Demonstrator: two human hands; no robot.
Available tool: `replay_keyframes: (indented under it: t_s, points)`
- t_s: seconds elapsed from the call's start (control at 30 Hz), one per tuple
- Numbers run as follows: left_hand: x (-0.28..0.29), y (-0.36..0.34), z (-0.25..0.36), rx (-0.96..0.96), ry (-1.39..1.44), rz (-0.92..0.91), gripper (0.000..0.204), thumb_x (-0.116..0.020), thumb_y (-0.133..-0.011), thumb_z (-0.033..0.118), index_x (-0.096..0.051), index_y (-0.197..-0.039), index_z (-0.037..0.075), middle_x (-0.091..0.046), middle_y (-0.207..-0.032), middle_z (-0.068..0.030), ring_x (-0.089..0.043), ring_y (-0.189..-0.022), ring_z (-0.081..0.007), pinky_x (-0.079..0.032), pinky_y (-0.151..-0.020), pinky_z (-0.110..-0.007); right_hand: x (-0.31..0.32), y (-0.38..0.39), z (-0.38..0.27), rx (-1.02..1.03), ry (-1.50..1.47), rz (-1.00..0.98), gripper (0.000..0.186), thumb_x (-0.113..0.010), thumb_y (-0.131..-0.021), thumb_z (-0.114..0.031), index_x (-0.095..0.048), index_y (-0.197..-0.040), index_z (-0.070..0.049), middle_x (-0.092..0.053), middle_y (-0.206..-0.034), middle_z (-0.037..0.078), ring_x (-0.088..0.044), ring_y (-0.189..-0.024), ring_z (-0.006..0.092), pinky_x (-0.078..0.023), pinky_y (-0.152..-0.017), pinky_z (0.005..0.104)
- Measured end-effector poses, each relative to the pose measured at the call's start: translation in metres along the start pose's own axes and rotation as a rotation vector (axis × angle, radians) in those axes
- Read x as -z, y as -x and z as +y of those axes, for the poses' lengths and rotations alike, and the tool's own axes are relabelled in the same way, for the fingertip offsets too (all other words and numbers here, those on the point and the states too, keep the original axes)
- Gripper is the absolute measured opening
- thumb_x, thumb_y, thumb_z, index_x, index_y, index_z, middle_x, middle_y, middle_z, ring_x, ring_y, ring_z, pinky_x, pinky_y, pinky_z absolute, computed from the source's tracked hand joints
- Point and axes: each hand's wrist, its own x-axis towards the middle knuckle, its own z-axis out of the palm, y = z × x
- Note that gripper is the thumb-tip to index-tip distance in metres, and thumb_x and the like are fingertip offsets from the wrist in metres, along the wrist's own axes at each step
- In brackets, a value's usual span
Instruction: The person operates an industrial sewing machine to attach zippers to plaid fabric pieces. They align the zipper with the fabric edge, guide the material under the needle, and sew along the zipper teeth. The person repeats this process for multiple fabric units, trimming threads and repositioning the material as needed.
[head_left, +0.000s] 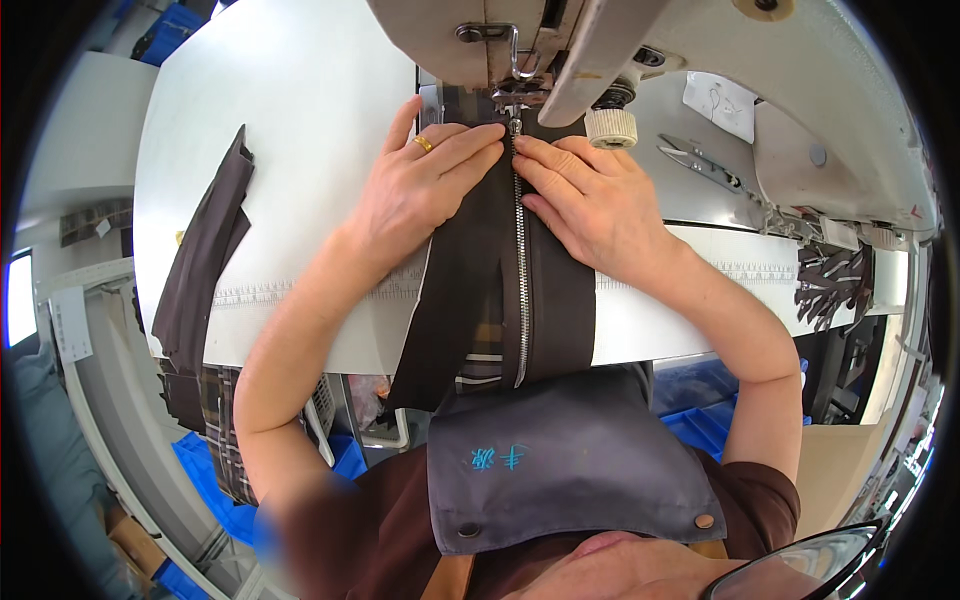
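A dark brown fabric piece [560, 310] lies under the sewing machine [490, 35], with a silver metal zipper [522, 270] running down it toward me. The zipper's far end, with the slider, is right by the presser foot [514, 98]. My left hand [425, 185], with a ring on it, rests flat on the fabric left of the zipper, fingertips near the teeth. On the other side, my right hand [595, 195] lies with fingers stretched, its tips touching the zipper's right edge. Plaid cloth [483, 360] shows beneath the brown fabric.
Folded dark brown pieces [200, 260] hang over the table's left edge. Metal thread snips [700, 160] lie to the right, near the machine's body. A bundle of dark zippers [835, 285] sits at the far right. A printed ruler scale [265, 290] crosses the white table [300, 130].
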Motion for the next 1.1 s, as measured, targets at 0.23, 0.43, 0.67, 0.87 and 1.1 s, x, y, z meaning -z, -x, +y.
replay_keyframes:
  t_s: [0.23, 0.43, 0.67, 0.87, 1.1]
  points:
    - [-0.002, -0.003, -0.004, -0.002, -0.048, 0.007, 0.034, -0.061, -0.071, 0.004, -0.065, -0.104, 0.007, -0.061, -0.115, -0.0004, -0.059, -0.099, -0.014, -0.031, -0.104, -0.051, -0.001, 0.001, 0.0, -0.008, -0.012, -0.001, 0.031, -0.068, -0.077, -0.02, -0.063, -0.102, -0.004, -0.062, -0.104, 0.003, -0.054, -0.092, 0.0192, -0.045, -0.073, 0.0322]
    - [0.006, -0.007, 0.0, 0.027, -0.063, -0.073, 0.034, -0.06, -0.074, 0.007, -0.065, -0.107, 0.012, -0.062, -0.115, 0.0009, -0.059, -0.102, -0.014, -0.028, -0.105, -0.054, 0.0, 0.0, 0.0, -0.005, -0.006, 0.016, 0.031, -0.068, -0.076, -0.02, -0.062, -0.103, -0.004, -0.061, -0.101, 0.003, -0.053, -0.09, 0.0186, -0.044, -0.071, 0.0314]
    - [-0.005, -0.005, -0.005, 0.026, -0.068, 0.024, 0.03, -0.061, -0.071, 0.008, -0.067, -0.101, 0.011, -0.063, -0.112, 0.0022, -0.061, -0.098, -0.0135, -0.028, -0.106, -0.052, 0.002, 0.0, 0.0, -0.011, -0.02, 0.011, 0.031, -0.068, -0.077, -0.02, -0.062, -0.102, -0.004, -0.061, -0.101, 0.002, -0.053, -0.091, 0.0188, -0.044, -0.072, 0.0315]
    - [-0.004, -0.006, -0.002, 0.044, -0.056, 0.03, 0.03, -0.061, -0.072, 0.008, -0.068, -0.101, 0.01, -0.064, -0.11, 0.0019, -0.061, -0.099, -0.0142, -0.028, -0.106, -0.051, 0.003, 0.001, -0.001, -0.024, -0.032, 0.002, 0.03, -0.068, -0.078, -0.02, -0.062, -0.102, -0.003, -0.061, -0.103, 0.003, -0.053, -0.091, 0.0188, -0.044, -0.073, 0.0317]
    - [0.006, -0.005, -0.001, 0.052, -0.04, -0.123, 0.043, -0.064, -0.072, 0.011, -0.063, -0.114, 0.011, -0.062, -0.118, -0.0023, -0.057, -0.108, -0.0182, -0.026, -0.106, -0.057, 0.003, 0.002, -0.001, -0.032, -0.033, -0.01, 0.029, -0.068, -0.078, -0.02, -0.063, -0.101, -0.003, -0.062, -0.105, 0.003, -0.053, -0.092, 0.0195, -0.044, -0.075, 0.0323]
